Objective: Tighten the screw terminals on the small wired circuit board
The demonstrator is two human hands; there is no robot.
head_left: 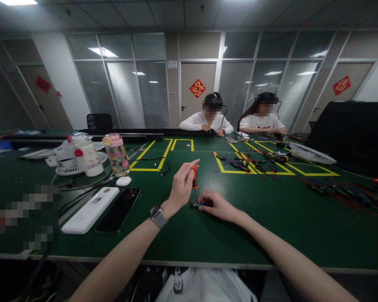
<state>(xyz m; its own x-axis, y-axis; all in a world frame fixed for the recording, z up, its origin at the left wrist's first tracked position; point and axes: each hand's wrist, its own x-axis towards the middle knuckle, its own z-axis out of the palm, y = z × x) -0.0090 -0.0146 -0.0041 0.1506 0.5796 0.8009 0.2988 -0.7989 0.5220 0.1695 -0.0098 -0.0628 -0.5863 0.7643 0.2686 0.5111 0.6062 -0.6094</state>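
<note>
My left hand (182, 184), with a watch (158, 215) on its wrist, is closed around the orange and black handle of a screwdriver (195, 178). The screwdriver stands nearly upright, its thin shaft reaching down to a small green circuit board (195, 205) on the table. On the board's right side rests my right hand (219, 205), its fingers bent and gripping the board's edge. Those fingers and the palm hide part of the board. Whether the screwdriver's tip sits in a screw is too small to tell.
On the green table (176, 247), a white power bank (90, 211), a black phone (119, 209) and a pink-lidded bottle (116, 155) lie to the left. Wire bundles (343, 193) spread at right. Across the table sit a person in white (204, 121) and another person (263, 119).
</note>
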